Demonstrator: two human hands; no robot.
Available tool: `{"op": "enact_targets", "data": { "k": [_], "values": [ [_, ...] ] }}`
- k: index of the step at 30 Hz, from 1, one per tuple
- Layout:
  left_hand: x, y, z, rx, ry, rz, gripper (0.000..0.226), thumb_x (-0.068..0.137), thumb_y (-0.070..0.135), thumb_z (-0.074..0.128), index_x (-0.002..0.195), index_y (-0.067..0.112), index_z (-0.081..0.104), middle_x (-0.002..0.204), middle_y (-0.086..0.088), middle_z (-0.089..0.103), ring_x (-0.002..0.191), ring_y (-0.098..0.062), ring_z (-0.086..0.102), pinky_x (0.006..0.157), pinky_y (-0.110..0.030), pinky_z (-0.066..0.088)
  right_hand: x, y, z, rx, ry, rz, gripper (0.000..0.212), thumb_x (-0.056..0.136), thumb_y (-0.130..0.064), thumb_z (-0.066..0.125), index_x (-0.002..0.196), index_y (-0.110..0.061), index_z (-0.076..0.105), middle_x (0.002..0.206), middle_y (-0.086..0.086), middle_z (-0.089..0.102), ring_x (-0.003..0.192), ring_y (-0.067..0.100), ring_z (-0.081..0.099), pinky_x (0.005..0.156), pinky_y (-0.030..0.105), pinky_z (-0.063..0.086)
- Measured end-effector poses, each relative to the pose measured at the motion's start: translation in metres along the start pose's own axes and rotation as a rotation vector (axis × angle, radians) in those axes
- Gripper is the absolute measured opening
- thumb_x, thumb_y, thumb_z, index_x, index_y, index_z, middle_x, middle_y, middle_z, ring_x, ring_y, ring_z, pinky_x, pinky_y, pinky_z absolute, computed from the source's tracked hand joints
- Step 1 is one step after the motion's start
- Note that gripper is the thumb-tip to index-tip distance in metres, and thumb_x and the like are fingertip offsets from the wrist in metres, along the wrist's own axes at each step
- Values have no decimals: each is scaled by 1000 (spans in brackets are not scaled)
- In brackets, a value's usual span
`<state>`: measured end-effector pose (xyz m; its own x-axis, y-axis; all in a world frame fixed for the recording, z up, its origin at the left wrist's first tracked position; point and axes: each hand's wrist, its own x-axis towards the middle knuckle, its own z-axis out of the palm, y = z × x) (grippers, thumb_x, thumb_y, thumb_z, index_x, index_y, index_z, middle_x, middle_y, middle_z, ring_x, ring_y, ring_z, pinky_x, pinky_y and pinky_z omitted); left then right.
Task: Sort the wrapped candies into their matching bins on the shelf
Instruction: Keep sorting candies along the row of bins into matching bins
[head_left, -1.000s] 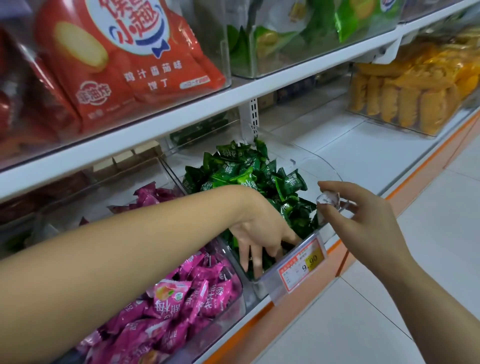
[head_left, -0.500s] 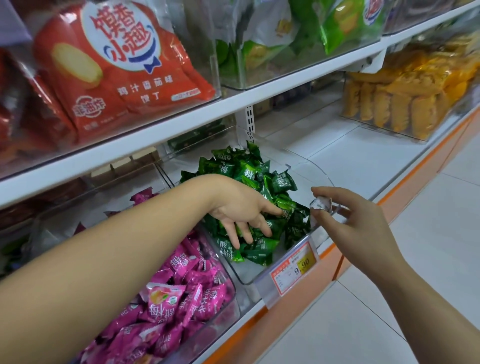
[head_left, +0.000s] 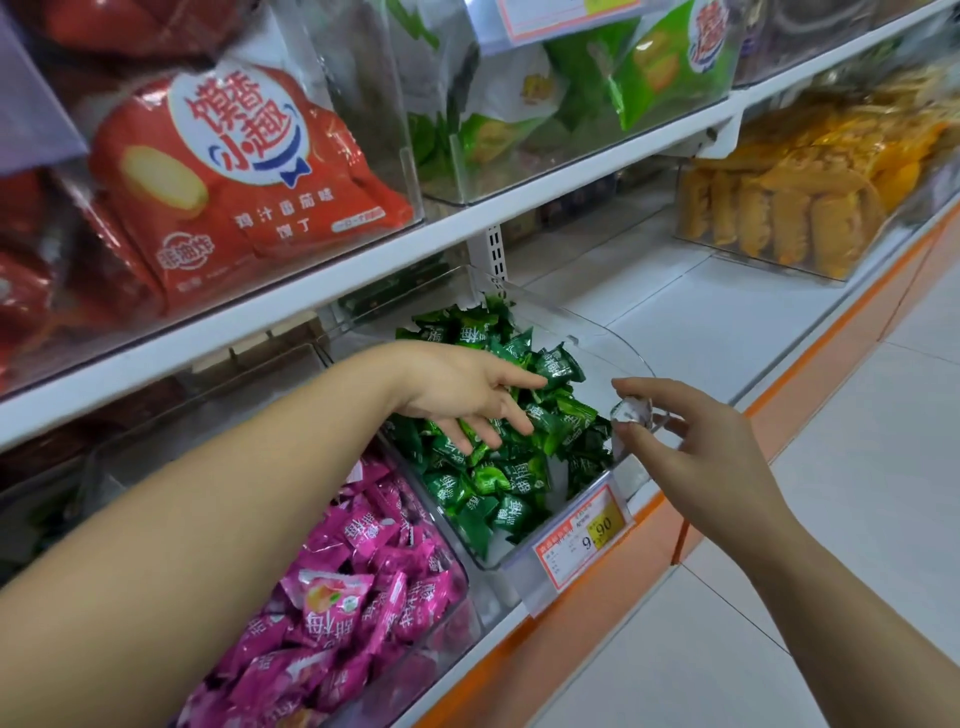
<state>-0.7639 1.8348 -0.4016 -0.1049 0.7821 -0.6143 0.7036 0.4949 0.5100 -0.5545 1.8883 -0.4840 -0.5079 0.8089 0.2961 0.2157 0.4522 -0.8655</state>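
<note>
Green wrapped candies (head_left: 498, 483) fill a clear bin (head_left: 511, 558) at the front edge of the lower shelf (head_left: 701, 322). My left hand (head_left: 467, 395) lies over the pile, fingers spread and nearly straight, fingertips touching the top wrappers. I see nothing held in it.

A second ago this hand was dug down at the front of the bin, fingers pointing into the candies. It has since lifted and slid back to the middle of the heap. I judge that a candy has been dropped or the pile levelled, and the hand is about to leave the bin.

My right hand (head_left: 691, 447) pinches a small clear knob (head_left: 631, 410) at the bin's right edge, as it did a second ago. The knob seems to belong to the clear lid (head_left: 587, 332), held raised.

Just beside the green bin, on its left, a second clear bin (head_left: 457, 629) holds pink wrapped candies (head_left: 353, 597). An orange price tag (head_left: 582, 540) hangs on the green bin's front. My left forearm crosses above the pink bin, hiding its back. Overhead, the upper shelf (head_left: 363, 270) carries red snack bags (head_left: 244, 171) and green snack bags (head_left: 670, 57) and limits how high I can lift. Yellow snacks (head_left: 779, 208) sit toward the right end, well apart.
</note>
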Motion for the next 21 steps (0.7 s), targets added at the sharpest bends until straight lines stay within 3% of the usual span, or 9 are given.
{"op": "enact_targets", "data": {
  "k": [6, 9, 11, 13, 16, 21],
  "values": [
    [-6, -2, 4, -69, 63, 80, 53, 103, 9, 37, 148, 32, 26, 133, 4, 56, 113, -17, 60, 90, -33, 54, -1, -2, 1, -3, 14, 15, 32, 87, -21, 63, 110, -43, 59, 113, -23, 57, 110, 8, 56, 78, 9, 38],
    [-13, -4, 9, -138, 122, 131, 50, 102, 11, 39, 147, 32, 29, 134, 5, 56, 113, -15, 60, 92, -34, 53, -4, -9, -1, -30, 47, -4, 32, 88, -26, 62, 116, -42, 58, 117, -18, 49, 125, 0, 40, 75, 2, 32],
    [-23, -2, 13, -205, 155, 168, 47, 102, 12, 40, 145, 31, 34, 133, 4, 57, 113, -13, 60, 93, -33, 53, -4, -13, -2, -40, 78, -30, 34, 87, -30, 62, 119, -40, 57, 118, -11, 50, 106, -14, 42, 74, -3, 31],
    [-36, 0, 18, -295, 213, 230, 43, 101, 15, 42, 141, 31, 39, 133, 2, 57, 113, -11, 60, 92, -32, 53, -6, -19, -1, -41, 83, -55, 37, 86, -32, 63, 122, -36, 56, 114, -7, 55, 90, -7, 51, 74, 2, 36],
    [-60, 3, 34, -406, 346, 324, 41, 100, 26, 44, 140, 33, 40, 136, 4, 54, 114, -10, 59, 91, -33, 54, -10, -34, 3, 72, 28, -99, 39, 84, -27, 68, 117, -35, 48, 111, -17, 61, 85, 3, 58, 72, 14, 45],
    [-87, 0, 80, -554, 405, 441, 47, 90, 38, 52, 136, 42, 41, 136, 11, 48, 118, -7, 56, 87, -29, 55, -20, -61, 13, 203, -102, -187, 40, 80, -21, 71, 104, -45, 49, 99, -24, 63, 83, 4, 61, 75, 14, 48]
  ]
}}
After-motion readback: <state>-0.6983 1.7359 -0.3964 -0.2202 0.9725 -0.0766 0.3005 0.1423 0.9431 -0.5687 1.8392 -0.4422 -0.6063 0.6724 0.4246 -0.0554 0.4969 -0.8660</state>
